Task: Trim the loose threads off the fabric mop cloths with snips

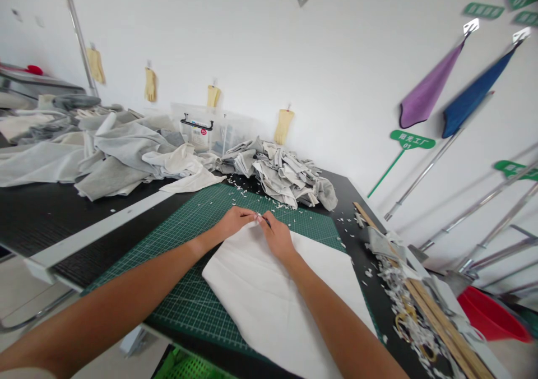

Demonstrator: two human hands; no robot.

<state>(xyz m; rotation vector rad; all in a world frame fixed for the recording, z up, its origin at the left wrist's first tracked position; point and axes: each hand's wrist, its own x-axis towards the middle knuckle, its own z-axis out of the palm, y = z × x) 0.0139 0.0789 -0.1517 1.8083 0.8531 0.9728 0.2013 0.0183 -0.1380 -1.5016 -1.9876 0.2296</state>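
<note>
A white cloth [269, 295] lies spread on the green cutting mat [197, 222]. My left hand [237, 221] rests on the cloth's far edge with its fingers curled onto the fabric. My right hand [275, 236] sits right beside it, pinching the same edge; a thin dark thing shows at its fingertips, too small to name. Both forearms reach in from the near side.
A heap of grey-white cloth pieces [281, 174] lies beyond the mat, larger fabric piles [117, 155] at the left. A clear plastic box [205, 129] stands by the wall. A wooden ruler [424, 300], scissors [409, 323] and scraps lie at the right; a red basin [491, 314] sits lower right.
</note>
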